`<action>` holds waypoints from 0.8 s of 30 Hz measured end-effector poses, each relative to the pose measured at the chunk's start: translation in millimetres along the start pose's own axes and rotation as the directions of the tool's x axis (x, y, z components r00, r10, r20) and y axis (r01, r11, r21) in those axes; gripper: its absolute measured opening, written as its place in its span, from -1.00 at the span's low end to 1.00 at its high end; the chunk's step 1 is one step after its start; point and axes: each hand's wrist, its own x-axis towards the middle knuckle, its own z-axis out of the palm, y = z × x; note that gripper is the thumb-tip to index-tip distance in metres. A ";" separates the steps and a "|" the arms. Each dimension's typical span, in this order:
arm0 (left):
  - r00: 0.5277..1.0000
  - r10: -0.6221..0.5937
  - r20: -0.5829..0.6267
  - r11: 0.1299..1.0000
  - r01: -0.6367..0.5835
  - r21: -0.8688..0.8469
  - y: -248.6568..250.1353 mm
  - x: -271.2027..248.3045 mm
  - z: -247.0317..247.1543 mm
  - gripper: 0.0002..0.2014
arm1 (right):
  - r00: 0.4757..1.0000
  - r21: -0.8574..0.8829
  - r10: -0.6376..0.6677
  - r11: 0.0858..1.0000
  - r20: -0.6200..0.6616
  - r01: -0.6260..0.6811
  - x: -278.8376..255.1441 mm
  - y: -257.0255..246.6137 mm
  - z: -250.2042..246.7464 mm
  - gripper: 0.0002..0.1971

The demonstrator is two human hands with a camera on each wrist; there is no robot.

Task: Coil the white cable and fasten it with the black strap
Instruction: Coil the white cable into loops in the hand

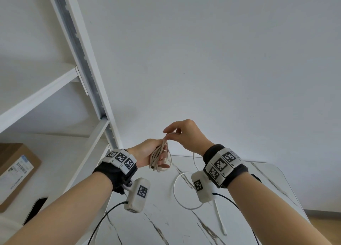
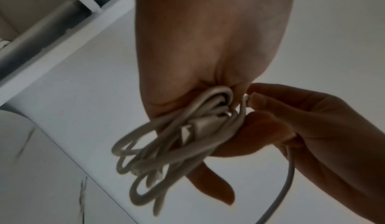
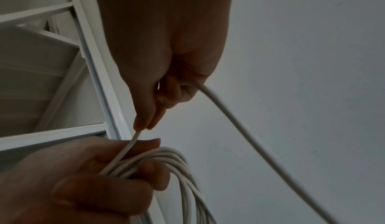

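My left hand (image 1: pixel 156 157) is raised above the table and grips a bundle of white cable loops (image 1: pixel 159 160); in the left wrist view the coil (image 2: pixel 166 145) hangs from that fist (image 2: pixel 208 87) with a connector among the loops. My right hand (image 1: pixel 170 134) pinches one strand just above the coil between thumb and forefinger (image 3: pixel 145 122). From it the loose cable (image 3: pixel 239 120) trails down to the table, curves in a wide loop (image 1: pixel 177 191) and ends near the front (image 1: pixel 222 226). A small dark item (image 1: pixel 256 178) lies behind my right wristband, too hidden to identify.
The marble-patterned white table (image 1: pixel 166 226) lies below my hands, against a plain wall. A white metal shelf frame (image 1: pixel 88 78) rises at the left. On its lower shelf sit a cardboard box (image 1: pixel 14 170) and a dark flat device (image 1: pixel 35 209).
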 end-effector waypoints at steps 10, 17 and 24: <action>0.993 0.003 0.116 0.999 -0.008 0.041 10.5 -22.1 -8.5 -0.71 | 0.996 0.071 0.082 0.994 -0.036 -0.079 7.3 29.1 -3.3 -0.81; 0.989 0.121 0.089 0.991 -0.114 -0.075 29.5 -35.6 -4.5 -0.68 | 0.992 0.077 0.107 0.992 -0.066 -0.101 4.1 45.6 19.6 -0.79; 0.952 0.301 0.052 0.869 -0.251 -0.425 42.1 -36.3 -3.8 -0.66 | 0.983 0.089 0.180 0.980 -0.030 -0.176 -2.9 48.7 39.9 -0.83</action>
